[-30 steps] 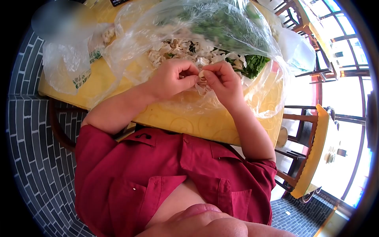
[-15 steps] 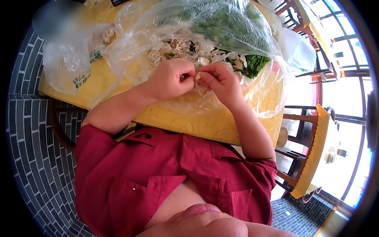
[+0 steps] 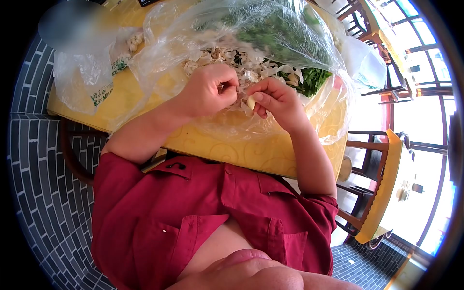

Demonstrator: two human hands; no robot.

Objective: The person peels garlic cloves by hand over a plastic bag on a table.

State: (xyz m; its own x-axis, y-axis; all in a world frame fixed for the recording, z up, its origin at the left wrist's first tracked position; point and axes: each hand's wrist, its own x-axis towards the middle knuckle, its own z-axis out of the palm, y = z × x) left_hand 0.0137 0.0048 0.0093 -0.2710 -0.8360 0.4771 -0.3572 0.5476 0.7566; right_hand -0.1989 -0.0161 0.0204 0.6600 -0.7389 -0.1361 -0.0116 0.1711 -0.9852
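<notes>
A pale, smooth garlic clove [image 3: 251, 102] is pinched between the thumb and fingertips of my right hand [image 3: 279, 102]. Just to its left, my left hand [image 3: 210, 91] is curled closed, and whatever may be inside its fingers is hidden. A small gap separates the two hands. Beyond them lies a heap of papery garlic skins [image 3: 249, 76] on a clear plastic bag [image 3: 232, 128] spread over the table. Leafy greens [image 3: 314, 81] stick out beside the skins, partly under the plastic.
The table has a yellow patterned cloth [image 3: 263, 152]. Another clear bag with green print [image 3: 82, 79] lies at the left, near some garlic [image 3: 134, 42]. A whitish bag [image 3: 365, 63] sits at the right edge. Chairs [image 3: 369, 154] and another table [image 3: 382, 193] stand to the right.
My hands have moved apart, the left slightly up and left, the right slightly right. The clove in my right hand now shows more plainly.
</notes>
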